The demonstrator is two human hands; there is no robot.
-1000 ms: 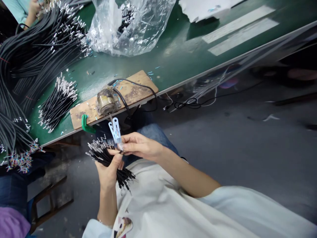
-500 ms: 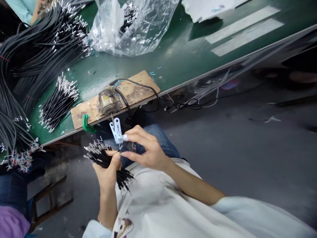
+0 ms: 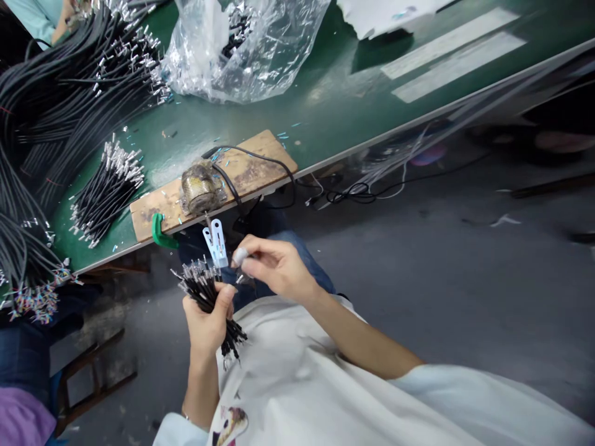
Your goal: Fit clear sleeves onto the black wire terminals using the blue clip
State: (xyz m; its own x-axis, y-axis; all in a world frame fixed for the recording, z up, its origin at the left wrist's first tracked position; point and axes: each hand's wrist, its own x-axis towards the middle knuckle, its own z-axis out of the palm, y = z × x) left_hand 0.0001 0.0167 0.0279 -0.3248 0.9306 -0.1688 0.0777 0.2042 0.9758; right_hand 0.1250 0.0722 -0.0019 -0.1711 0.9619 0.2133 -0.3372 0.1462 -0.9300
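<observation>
My left hand point(image 3: 209, 319) is wrapped round a bundle of short black cables point(image 3: 201, 285) with stripped, silvery ends pointing up and down. To its right, my right hand point(image 3: 274, 266) is closed in a pinch, with a white wrap on one finger. A small silvery bit shows just under those fingertips, too small to make out. Between the hands and the table edge, a light blue clothespin point(image 3: 217, 244) sits on the shaft of a small tape-covered motor point(image 3: 201, 189). The clothespin's lower tip is close to both the cable ends and my right fingertips.
The motor rests on a wooden board point(image 3: 260, 152), with a green clamp point(image 3: 160, 232) at the table edge. Another short-cable bundle point(image 3: 106, 192) and long black cables point(image 3: 56, 93) lie left. A clear plastic bag point(image 3: 274, 56) stands behind. A co-worker's sleeve point(image 3: 37, 18) shows top left.
My right fingertips have come away from the cable at my left thumb and moved up and slightly right, closing into a pinch. My left hand has shifted slightly right with the bundle.
</observation>
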